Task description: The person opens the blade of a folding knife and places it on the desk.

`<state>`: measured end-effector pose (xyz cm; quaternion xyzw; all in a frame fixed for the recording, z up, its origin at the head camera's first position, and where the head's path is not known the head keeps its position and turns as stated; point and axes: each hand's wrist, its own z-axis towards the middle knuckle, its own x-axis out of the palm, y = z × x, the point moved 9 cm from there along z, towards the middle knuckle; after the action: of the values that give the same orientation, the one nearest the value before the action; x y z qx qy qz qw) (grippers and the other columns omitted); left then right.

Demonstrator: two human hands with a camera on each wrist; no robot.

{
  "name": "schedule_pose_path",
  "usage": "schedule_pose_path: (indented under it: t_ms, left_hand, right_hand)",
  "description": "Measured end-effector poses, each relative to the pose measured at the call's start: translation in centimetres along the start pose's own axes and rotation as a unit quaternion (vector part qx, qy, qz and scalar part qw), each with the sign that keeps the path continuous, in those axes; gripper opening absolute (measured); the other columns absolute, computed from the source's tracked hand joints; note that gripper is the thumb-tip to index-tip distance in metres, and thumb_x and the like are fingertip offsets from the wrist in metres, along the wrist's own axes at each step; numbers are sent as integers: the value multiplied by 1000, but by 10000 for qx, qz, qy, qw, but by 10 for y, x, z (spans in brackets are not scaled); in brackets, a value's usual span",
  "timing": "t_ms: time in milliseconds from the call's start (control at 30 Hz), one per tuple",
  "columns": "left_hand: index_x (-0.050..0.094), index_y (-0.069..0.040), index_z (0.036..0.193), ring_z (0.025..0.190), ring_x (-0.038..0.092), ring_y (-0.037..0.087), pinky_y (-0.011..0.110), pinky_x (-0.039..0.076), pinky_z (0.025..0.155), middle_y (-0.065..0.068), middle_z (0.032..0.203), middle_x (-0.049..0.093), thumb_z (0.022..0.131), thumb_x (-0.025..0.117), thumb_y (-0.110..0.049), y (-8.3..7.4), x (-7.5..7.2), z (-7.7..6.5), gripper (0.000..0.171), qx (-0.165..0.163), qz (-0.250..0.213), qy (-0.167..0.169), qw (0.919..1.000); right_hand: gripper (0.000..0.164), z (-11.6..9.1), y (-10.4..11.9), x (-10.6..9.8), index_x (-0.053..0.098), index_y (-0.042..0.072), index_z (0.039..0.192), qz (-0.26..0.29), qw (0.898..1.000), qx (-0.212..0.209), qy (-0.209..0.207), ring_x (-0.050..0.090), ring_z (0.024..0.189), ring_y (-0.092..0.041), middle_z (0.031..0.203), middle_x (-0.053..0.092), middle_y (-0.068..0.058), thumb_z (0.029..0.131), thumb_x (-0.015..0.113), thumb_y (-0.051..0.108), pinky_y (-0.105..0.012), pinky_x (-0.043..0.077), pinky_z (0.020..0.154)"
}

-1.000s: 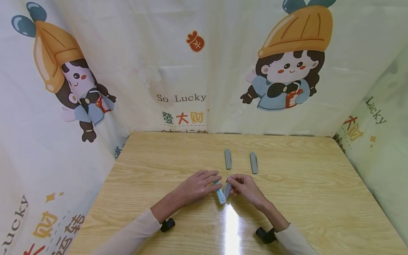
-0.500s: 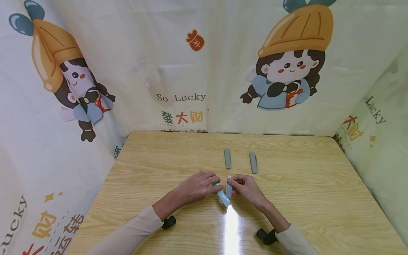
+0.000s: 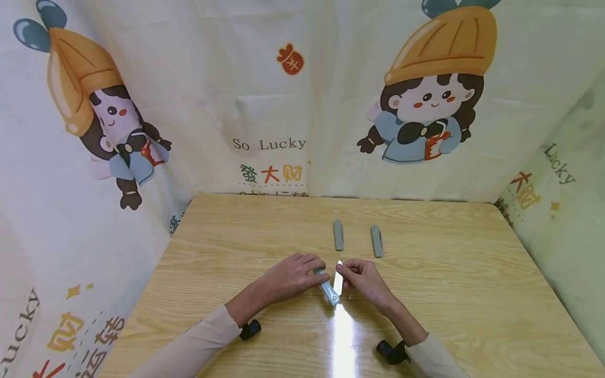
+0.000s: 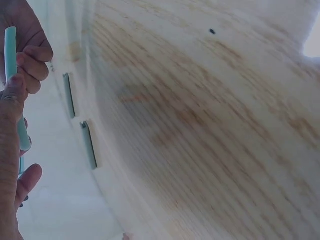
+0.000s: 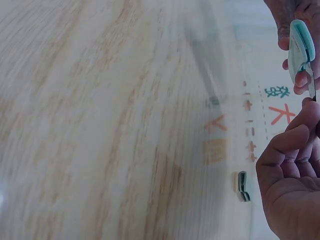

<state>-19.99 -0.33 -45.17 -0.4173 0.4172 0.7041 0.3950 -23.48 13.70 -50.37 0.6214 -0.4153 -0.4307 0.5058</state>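
Note:
Between my hands is a pocket knife with a light blue handle (image 3: 330,295) and a shiny blade (image 3: 338,283) partly folded out, making a narrow V. My left hand (image 3: 295,274) grips the handle, thumb laid along it in the left wrist view. With thumb and fingertips my right hand (image 3: 367,281) pinches the blade, its pointed tip showing just above them. In the right wrist view the pale green-blue handle (image 5: 299,50) is held above the right hand (image 5: 292,175), the blade running down to its fingertips.
Two folded grey pocket knives lie side by side beyond my hands, a left one (image 3: 338,235) and a right one (image 3: 376,241). The wooden table (image 3: 227,226) reaches back to a printed curtain (image 3: 331,105). A bright reflection (image 3: 344,341) shines in front of the knife.
The handle's pivot end has shifted slightly right and the handle slants more. The blade has turned, now gleams brightly, and its tip shows above my right fingertips. Both hands have barely moved.

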Motion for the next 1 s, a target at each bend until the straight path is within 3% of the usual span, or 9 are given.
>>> schedule_pose_path:
  t_ms: [300, 533, 1000]
  left_hand:
    - [70, -24, 124, 114, 58, 18, 31, 52, 88, 2, 123, 63, 101, 64, -32, 1, 0, 0, 25, -78, -126, -32, 9999]
    - [69, -22, 121, 114, 58, 17, 31, 53, 88, 1, 122, 63, 101, 64, -31, 2, 3, -1, 22, -186, 6, 76, 9998]
    - [70, -19, 117, 109, 59, 16, 27, 53, 84, 2, 118, 61, 97, 70, -30, 1, 0, -1, 22, -326, -35, -159, 9993]
  right_hand:
    - [32, -1, 1, 1, 66, -11, 96, 43, 10000, -53, 67, 57, 63, -12, 71, 62, -5, 103, 64, 20, -25, 48, 60]
    - [28, -1, -2, -3, 68, -6, 95, 6, 9999, 96, -97, 57, 63, -11, 71, 63, -4, 102, 67, 21, -24, 47, 59]
    - [27, -5, -1, -6, 66, -8, 95, 268, 9994, 161, -124, 56, 64, -12, 71, 61, -2, 102, 66, 19, -27, 51, 65]
